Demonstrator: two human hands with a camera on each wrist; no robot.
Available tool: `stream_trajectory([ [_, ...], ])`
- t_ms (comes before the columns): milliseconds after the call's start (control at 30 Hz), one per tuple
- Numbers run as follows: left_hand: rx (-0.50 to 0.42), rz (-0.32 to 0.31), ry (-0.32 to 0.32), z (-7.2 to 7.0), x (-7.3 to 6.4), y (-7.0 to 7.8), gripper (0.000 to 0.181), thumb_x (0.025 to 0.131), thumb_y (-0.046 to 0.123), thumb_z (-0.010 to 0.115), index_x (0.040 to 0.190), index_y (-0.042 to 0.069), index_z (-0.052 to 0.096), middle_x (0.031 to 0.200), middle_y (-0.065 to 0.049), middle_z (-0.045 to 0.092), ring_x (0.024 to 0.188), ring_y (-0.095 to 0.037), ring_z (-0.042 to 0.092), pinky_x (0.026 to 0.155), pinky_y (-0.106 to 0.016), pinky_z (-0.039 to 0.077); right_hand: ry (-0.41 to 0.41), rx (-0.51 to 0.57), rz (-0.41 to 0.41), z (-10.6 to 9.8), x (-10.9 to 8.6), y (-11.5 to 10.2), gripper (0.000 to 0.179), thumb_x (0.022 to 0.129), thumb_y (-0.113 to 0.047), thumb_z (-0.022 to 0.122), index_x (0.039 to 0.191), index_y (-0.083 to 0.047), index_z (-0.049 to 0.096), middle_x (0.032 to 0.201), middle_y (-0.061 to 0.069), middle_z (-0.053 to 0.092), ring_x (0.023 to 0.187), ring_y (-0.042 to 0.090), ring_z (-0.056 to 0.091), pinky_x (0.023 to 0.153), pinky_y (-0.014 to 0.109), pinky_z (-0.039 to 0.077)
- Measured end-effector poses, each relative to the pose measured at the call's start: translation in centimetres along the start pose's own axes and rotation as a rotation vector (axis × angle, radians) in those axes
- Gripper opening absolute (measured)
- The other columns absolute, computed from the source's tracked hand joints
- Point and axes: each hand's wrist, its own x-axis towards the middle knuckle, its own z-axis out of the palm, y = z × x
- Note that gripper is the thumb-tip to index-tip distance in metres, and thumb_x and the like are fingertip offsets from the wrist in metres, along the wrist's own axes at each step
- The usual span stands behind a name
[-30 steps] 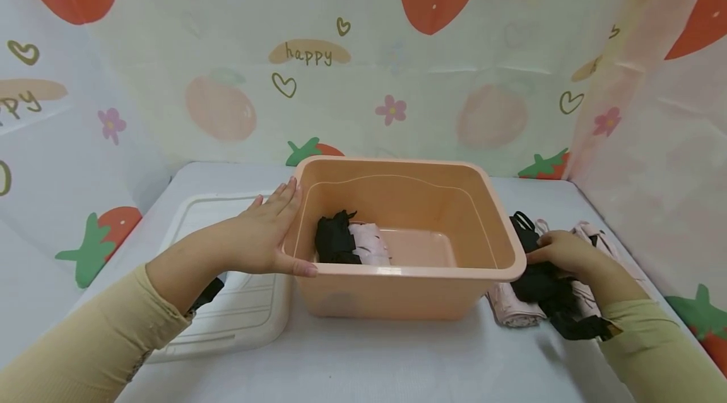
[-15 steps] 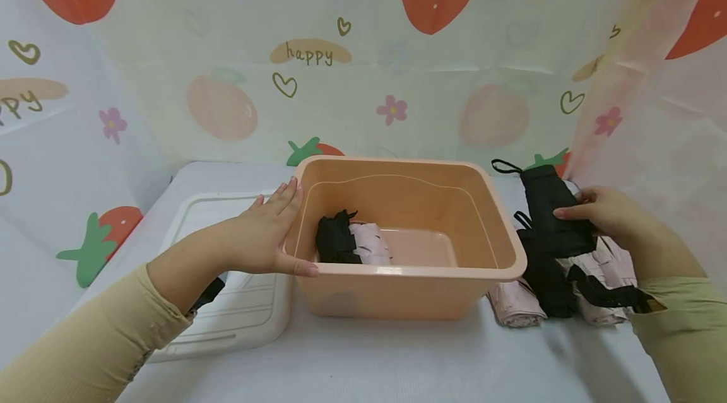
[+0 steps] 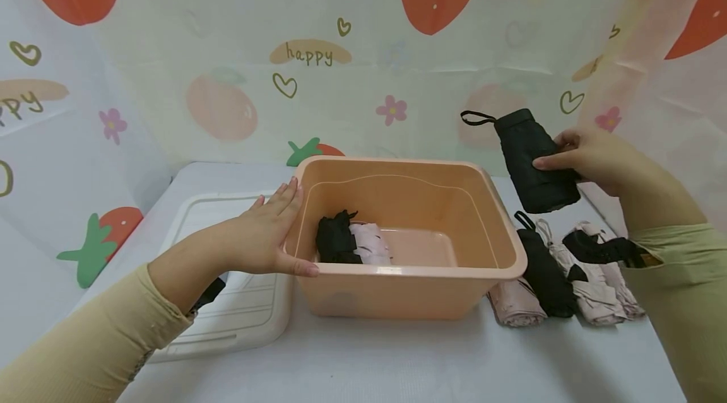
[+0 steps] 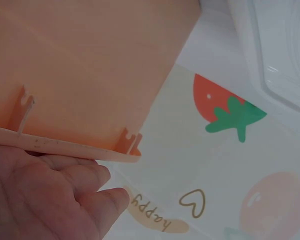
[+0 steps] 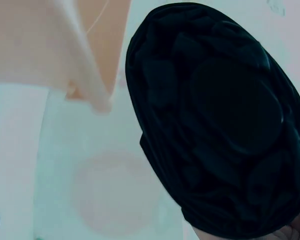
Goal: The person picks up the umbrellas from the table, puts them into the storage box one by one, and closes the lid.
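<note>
My right hand [image 3: 596,157] pinches a black fabric roll with a strap loop [image 3: 528,163], thumb on the near side. It is held tilted in the air above the right rear of the peach plastic bin [image 3: 397,296]. In the right wrist view, the roll's oval end [image 5: 220,125] shows gathered folds around a round, dark middle. My left hand [image 3: 261,233] rests against the bin's left rim with fingers extended and the thumb along the front corner. Inside the bin, at its left end, lie a black bundle [image 3: 336,240] and a pale pink bundle [image 3: 370,244].
Right of the bin lie a pink roll [image 3: 515,305], another black roll with a loop [image 3: 546,277] and more pink fabric rolls [image 3: 602,296]. A white lid [image 3: 244,315] lies left of the bin, under my left forearm. Printed cloth walls [image 3: 363,113] enclose the table.
My right hand has lifted the black fabric roll from the pile at the right, raising it up and then slightly leftward. My left hand and the bin have stayed still.
</note>
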Motion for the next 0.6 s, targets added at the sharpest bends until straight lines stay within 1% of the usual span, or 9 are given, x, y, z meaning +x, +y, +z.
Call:
stream_trajectory([
  [67,0.002,0.000,0.000,0.0,0.0,0.0,0.134,0.058,0.088,0.044,0.144,-0.002,-0.004,0.151,-0.018,-0.010,0.139,-0.031,-0.007,0.108,-0.055,0.004,-0.016,0.013,-0.011,0.3,0.3,-1.1,0.048,0.087,-0.024,0.063,0.111,0.011,0.041,0.087,0.008,0.055,0.072,0.015,0.057,0.067,0.027,0.049],
  [133,0.001,0.001,0.000,-0.1,0.0,0.0,0.133,0.058,0.088,0.044,0.144,-0.002,-0.004,0.151,-0.018,-0.010,0.139,-0.031,-0.007,0.108,-0.055,0.004,-0.022,0.001,-0.022,0.8,0.5,-2.2,0.048,0.086,-0.025,0.064,0.110,0.010,0.043,0.087,0.009,0.057,0.072,0.016,0.057,0.067,0.028,0.050],
  [333,-0.005,0.005,-0.001,-0.1,-0.1,0.1,0.133,0.059,0.087,0.044,0.144,-0.002,-0.004,0.151,-0.018,-0.011,0.139,-0.031,-0.007,0.108,-0.054,0.004,-0.032,-0.083,-0.048,2.7,1.2,-4.9,0.047,0.083,-0.028,0.067,0.108,0.008,0.049,0.092,0.016,0.058,0.075,0.021,0.057,0.067,0.029,0.050],
  [400,-0.005,0.005,0.000,-0.1,-0.1,0.1,0.133,0.059,0.087,0.044,0.144,-0.002,-0.004,0.151,-0.018,-0.010,0.139,-0.031,-0.007,0.108,-0.054,0.004,-0.050,-0.075,-0.051,3.4,1.4,-5.6,0.045,0.083,-0.026,0.067,0.107,0.007,0.050,0.092,0.016,0.058,0.076,0.022,0.056,0.067,0.030,0.050],
  [500,-0.004,0.005,0.001,-0.1,-0.1,0.0,0.133,0.059,0.087,0.044,0.144,-0.002,-0.004,0.151,-0.018,-0.010,0.139,-0.031,-0.007,0.108,-0.055,0.004,-0.099,-0.033,-0.062,4.5,1.8,-6.4,0.043,0.084,-0.022,0.067,0.108,0.008,0.050,0.094,0.017,0.058,0.077,0.023,0.058,0.069,0.033,0.051],
  [600,-0.002,0.003,0.000,0.0,0.0,0.0,0.133,0.058,0.088,0.044,0.144,-0.002,-0.004,0.151,-0.017,-0.010,0.139,-0.030,-0.007,0.108,-0.055,0.004,-0.132,-0.025,-0.073,5.7,2.2,-7.0,0.042,0.083,-0.021,0.068,0.109,0.008,0.051,0.095,0.017,0.058,0.077,0.022,0.059,0.070,0.034,0.051],
])
